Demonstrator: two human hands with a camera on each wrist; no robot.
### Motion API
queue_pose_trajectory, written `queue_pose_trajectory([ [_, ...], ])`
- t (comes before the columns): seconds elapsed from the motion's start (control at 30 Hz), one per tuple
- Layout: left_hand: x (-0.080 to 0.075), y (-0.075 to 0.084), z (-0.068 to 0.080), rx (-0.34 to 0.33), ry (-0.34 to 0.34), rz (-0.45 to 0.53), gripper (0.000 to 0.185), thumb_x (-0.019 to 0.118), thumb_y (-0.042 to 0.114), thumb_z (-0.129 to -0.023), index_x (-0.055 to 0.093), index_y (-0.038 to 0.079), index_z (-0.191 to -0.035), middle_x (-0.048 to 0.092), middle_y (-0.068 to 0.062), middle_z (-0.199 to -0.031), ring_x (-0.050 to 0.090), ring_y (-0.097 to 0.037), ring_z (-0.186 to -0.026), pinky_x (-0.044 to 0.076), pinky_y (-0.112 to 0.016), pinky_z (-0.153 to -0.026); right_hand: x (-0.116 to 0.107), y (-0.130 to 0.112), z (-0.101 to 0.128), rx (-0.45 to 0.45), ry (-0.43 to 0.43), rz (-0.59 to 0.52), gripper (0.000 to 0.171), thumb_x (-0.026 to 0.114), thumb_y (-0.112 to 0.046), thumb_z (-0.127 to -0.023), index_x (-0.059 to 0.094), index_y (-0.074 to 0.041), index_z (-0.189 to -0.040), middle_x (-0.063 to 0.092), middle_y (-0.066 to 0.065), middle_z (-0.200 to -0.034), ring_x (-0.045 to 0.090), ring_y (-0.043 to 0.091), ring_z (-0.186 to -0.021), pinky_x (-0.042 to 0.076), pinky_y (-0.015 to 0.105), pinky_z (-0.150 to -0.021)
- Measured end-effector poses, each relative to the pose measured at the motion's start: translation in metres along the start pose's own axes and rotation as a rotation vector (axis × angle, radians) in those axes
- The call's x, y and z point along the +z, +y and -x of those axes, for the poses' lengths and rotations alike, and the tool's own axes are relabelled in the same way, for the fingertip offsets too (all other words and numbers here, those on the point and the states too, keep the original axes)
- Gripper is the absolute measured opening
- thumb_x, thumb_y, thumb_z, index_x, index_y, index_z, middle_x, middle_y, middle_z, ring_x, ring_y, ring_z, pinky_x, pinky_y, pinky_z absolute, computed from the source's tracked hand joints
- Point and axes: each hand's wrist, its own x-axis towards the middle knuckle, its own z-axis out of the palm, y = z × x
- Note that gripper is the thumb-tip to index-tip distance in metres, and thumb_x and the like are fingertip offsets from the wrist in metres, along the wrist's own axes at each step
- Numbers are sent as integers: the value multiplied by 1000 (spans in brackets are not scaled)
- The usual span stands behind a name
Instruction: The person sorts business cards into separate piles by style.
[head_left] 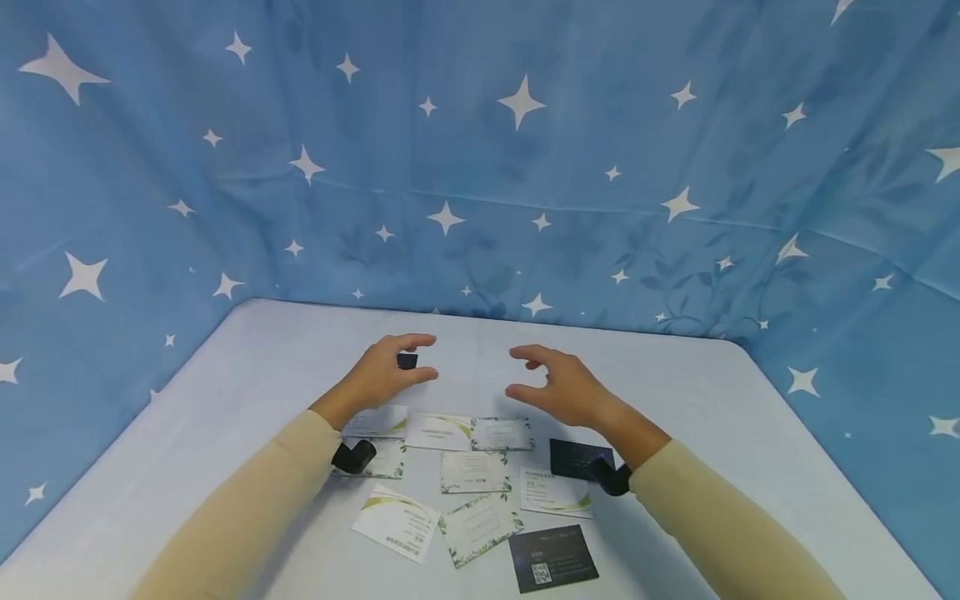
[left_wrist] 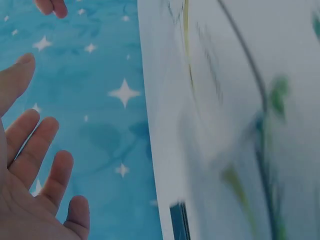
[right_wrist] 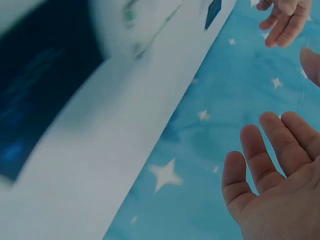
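Note:
My left hand (head_left: pixel 382 371) hovers over the table with relaxed, slightly bent fingers and holds nothing. Facing it across a gap, my right hand (head_left: pixel 562 383) is also raised, its fingers loosely bent around nothing. A small dark stack (head_left: pixel 407 362) on the table is partly hidden behind the left hand; the left wrist view shows its layered edge (left_wrist: pixel 180 220). Nearer the body lie several business cards: black ones (head_left: pixel 553 558), white ones with a gold curve (head_left: pixel 396 523), and leaf-bordered ones (head_left: pixel 480 527). One black card (head_left: pixel 581 458) lies below the right hand, partly covered by the wrist strap.
A white table (head_left: pixel 300 333) with rounded far corners bears everything. Behind it hangs a blue curtain (head_left: pixel 480 167) with white stars. Black wrist mounts (head_left: pixel 354 457) hang over some of the cards. Another leaf-bordered card (head_left: pixel 502 433) lies in the far row.

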Motion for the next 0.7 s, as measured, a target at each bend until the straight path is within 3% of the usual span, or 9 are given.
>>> queue_pose_trajectory([
  [0.2,35,29,-4,60,-66,23,59,77,36,-90,58,18,-143,51,-10,-142,45,-32,-132,36,-57,-105,-18,37,50,32,56,28,60,77,-28,-90,55,-8,-142,60,13,-135,54,32,-119,44,53,-98],
  [0.43,83,65,-10,83,-217,14,65,78,38,-88,54,24,-146,48,-7,-145,38,-31,-137,29,-58,-108,-25,69,104,88,54,39,61,81,-27,-86,58,-8,-140,62,14,-130,55,34,-116,45,54,-92],
  [0.6,115,86,-17,90,-293,-45,65,77,44,-87,54,28,-146,51,-2,-141,40,-25,-133,29,-54,-107,-26,84,119,122,31,42,64,81,-31,-85,58,-7,-140,60,16,-135,52,39,-121,44,58,-94],
  [0.7,133,92,-20,52,-334,-101,64,77,48,-86,56,32,-144,52,-2,-139,42,-25,-129,34,-50,-103,-20,93,121,167,-9,51,67,81,-36,-85,58,-8,-141,56,18,-140,48,44,-127,41,63,-96],
])
